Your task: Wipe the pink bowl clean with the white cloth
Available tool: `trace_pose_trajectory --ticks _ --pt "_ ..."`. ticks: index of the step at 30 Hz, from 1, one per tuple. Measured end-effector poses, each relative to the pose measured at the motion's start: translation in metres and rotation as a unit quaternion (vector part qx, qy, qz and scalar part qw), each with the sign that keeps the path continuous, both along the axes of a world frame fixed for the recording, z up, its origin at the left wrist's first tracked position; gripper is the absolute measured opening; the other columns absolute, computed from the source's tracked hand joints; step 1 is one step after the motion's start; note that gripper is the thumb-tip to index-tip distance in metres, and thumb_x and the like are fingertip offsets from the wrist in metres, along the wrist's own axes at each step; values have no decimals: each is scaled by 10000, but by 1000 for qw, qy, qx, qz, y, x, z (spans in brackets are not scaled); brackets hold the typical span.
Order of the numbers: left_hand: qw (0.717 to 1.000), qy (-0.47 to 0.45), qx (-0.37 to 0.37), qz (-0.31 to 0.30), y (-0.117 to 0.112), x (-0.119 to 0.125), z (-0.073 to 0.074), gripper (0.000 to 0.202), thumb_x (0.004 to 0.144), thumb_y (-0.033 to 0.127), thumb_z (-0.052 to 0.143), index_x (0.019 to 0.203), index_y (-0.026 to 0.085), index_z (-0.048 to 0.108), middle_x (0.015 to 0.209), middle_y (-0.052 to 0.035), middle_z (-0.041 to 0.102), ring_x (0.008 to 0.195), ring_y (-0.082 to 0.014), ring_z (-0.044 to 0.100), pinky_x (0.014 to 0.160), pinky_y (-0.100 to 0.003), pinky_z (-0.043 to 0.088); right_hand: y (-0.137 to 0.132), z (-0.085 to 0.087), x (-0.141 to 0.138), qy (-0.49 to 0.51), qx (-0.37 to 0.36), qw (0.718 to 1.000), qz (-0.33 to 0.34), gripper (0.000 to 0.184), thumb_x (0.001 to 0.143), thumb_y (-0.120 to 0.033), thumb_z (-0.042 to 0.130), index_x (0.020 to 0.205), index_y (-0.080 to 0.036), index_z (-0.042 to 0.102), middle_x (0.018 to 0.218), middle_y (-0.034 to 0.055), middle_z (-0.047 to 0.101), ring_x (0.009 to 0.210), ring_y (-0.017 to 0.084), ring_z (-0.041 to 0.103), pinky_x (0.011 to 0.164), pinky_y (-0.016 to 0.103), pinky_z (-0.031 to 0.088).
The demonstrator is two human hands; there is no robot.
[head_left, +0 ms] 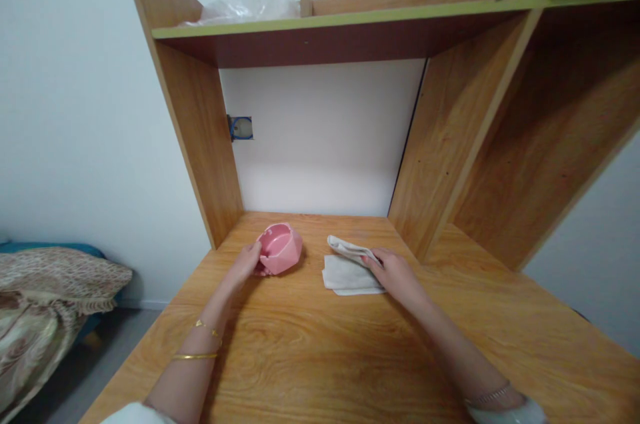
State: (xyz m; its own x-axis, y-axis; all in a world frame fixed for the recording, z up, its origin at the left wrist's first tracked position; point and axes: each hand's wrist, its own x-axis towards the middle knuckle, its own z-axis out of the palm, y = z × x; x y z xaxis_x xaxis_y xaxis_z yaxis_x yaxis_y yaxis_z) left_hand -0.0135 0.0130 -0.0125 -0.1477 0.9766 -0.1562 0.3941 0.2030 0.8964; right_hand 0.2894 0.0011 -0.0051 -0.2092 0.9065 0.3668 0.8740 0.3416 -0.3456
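A pink faceted bowl (287,254), which looks like an ashtray with notches in its rim, is tilted above the wooden desk. My left hand (249,260) grips its left side, with the fingertips partly hidden behind the rim. To the right lies a folded white cloth (350,275) on the desk. My right hand (393,272) pinches the cloth's upper fold between thumb and fingers and lifts it a little off the lower layer. Bowl and cloth are apart from each other.
The wooden desk (300,357) runs under both hands. Side panels (200,137) and an overhead shelf (320,21) enclose its back. On the shelf lies a clear plastic bag (250,4). An open wall socket box (243,128) is at the left. A bed with a patterned blanket (55,291) stands at far left.
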Motion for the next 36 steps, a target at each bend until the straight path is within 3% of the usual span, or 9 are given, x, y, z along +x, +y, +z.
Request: trace_pose_trajectory --ticks 3,6,12,19,23,26,29,32,36 --pt "984 -159 26 -70 -4 14 -4 492 753 589 362 682 133 533 507 -22 578 446 -106 541 471 -197 423 0 0 5 91 40 994 -43 358 823 -363 323 811 -150 611 687 61 614 642 189 544 571 253 359" --pt "971 -207 18 -121 -11 24 -5 477 719 591 429 646 131 531 473 -20 566 425 -101 529 447 -187 402 -1 4 9 153 86 982 -71 354 814 -378 330 827 -148 600 644 36 589 590 173 516 542 246 351" --pt "976 -171 18 -136 -18 45 -9 334 721 459 491 722 128 532 447 4 550 393 -94 521 399 -167 370 -5 17 6 184 142 973 -4 299 810 -345 377 912 -159 587 750 40 545 676 172 498 609 264 388" --pt "982 -130 48 -131 -17 56 -12 308 726 392 477 828 111 552 403 42 498 305 -79 441 347 -172 335 -19 6 -27 140 34 983 115 271 810 -237 389 999 -217 581 909 46 495 838 172 512 752 293 402" --pt "983 -63 118 -123 -21 57 -5 360 720 384 483 923 106 586 593 -14 605 424 -103 511 429 -202 388 -24 2 -39 143 9 980 141 230 776 -213 438 937 -223 601 938 42 476 897 173 491 819 312 378" --pt "978 0 175 -112 -26 60 2 357 722 365 485 957 124 604 782 -49 647 646 -152 579 582 -232 427 -26 1 -45 169 2 975 142 186 778 -287 465 861 -210 612 929 43 458 890 174 486 818 317 380" --pt "977 47 184 -98 -31 67 8 366 733 341 463 1007 131 585 837 -59 647 724 -172 584 645 -254 431 -24 -3 -49 190 -7 974 121 226 793 -362 443 735 -201 590 848 29 443 806 163 494 758 309 399" --pt "969 89 204 -110 -36 73 14 351 723 303 474 1029 157 563 883 -51 640 776 -172 582 692 -263 433 -19 -14 -51 205 5 976 75 130 721 -323 521 693 -200 484 764 2 433 756 167 488 705 308 406" --pt "947 145 245 -147 -44 80 23 340 696 291 518 1019 187 541 961 -38 618 857 -181 564 756 -275 424 -13 -27 -52 272 2 962 9 322 583 -213 583 807 -214 351 720 -27 449 676 159 498 588 269 414"
